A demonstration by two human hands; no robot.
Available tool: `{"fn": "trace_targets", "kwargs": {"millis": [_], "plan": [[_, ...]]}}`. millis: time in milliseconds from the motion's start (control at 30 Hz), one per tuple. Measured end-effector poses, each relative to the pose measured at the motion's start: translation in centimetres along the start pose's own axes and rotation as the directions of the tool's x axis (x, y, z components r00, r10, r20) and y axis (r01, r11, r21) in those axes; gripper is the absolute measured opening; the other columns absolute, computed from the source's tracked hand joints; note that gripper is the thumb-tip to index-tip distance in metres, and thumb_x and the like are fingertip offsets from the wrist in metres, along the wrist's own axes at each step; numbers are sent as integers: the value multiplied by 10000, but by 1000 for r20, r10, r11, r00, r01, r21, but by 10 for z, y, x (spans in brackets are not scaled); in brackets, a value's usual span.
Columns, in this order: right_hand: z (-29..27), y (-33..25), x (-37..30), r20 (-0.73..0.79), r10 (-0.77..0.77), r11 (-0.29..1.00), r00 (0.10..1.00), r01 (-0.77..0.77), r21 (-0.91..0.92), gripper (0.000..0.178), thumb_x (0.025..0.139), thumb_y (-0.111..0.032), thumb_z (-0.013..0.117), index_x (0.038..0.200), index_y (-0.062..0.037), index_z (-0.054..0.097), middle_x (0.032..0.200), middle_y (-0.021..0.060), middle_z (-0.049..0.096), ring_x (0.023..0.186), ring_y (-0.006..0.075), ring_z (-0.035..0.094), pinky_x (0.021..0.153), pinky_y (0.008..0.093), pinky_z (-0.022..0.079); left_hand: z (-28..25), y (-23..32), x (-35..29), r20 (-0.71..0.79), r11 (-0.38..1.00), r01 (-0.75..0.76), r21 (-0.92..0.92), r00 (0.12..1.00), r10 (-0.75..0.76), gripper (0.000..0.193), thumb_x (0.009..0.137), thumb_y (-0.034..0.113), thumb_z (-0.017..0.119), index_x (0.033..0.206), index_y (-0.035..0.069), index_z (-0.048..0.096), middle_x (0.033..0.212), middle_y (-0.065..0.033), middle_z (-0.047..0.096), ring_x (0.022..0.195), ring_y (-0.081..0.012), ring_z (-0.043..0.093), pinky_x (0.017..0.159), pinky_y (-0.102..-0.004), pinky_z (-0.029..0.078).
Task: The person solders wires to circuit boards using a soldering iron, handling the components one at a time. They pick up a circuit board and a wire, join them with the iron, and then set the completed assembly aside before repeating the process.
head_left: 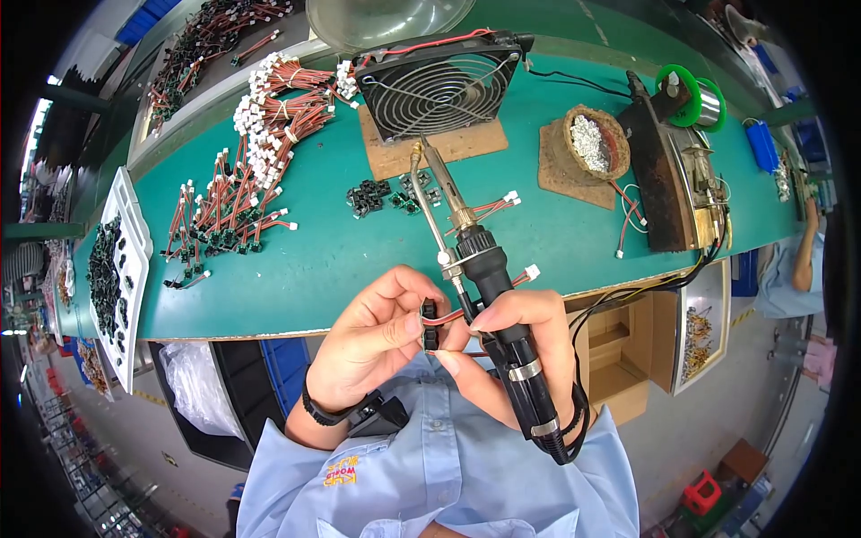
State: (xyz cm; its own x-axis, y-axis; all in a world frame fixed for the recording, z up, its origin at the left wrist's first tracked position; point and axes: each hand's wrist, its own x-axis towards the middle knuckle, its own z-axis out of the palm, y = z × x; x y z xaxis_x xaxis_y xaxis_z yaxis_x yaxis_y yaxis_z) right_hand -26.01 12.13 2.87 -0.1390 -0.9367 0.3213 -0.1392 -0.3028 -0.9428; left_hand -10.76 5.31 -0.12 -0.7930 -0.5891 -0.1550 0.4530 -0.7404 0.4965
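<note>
Between the thumb and fingertips of my left hand (381, 336) sits a small black component (430, 325), held edge-on. Red and dark wires run from it under the iron, and a white plug (531, 273) shows past my right fingers. My right hand (554, 345) is wrapped round a black soldering iron (489, 264) that has a metal solder-feed tube (430, 206) alongside. Its tip points away from me, toward the fan (439, 90), apart from the component. My right thumb and fingertips also reach the component's wires; their exact grip is partly hidden.
Wired parts (238, 202) with white plugs lie in bundles at left, beyond a white tray (134, 260) of black parts. Loose parts (368, 197) lie before the fan. A round pot (610, 148), solder spool (708, 103) and dark stand (659, 170) are at right; the iron's cables trail there.
</note>
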Motion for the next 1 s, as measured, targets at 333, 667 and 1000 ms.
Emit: {"fn": "trace_targets", "kwargs": {"millis": [333,667,1000], "plan": [[-3,-2,-2,27,67,997,997,-68,30,431,716,84,674,1019,-45,396,827,81,564,768,124,615,690,267,502,-2,-2,0,-3,999,-36,34,999,36,218,881,126,566,1054,18,488,1014,-88,573,965,-168,543,847,-296,412],[-3,1,-2,65,124,982,990,-132,133,426,731,109,644,1031,-50,386,798,96,575,763,123,599,701,274,491,-1,-2,-1,-22,994,-65,84,998,67,221,873,134,583,1038,21,490,997,-89,568,939,-173,547,835,-301,420],[-5,-1,-1,82,148,981,986,-157,118,434,734,105,645,1044,-52,387,825,99,575,778,127,607,682,269,503,-2,0,-2,-43,990,-53,131,997,59,232,859,134,606,1036,35,493,986,-85,559,908,-165,531,777,-287,413]]}}
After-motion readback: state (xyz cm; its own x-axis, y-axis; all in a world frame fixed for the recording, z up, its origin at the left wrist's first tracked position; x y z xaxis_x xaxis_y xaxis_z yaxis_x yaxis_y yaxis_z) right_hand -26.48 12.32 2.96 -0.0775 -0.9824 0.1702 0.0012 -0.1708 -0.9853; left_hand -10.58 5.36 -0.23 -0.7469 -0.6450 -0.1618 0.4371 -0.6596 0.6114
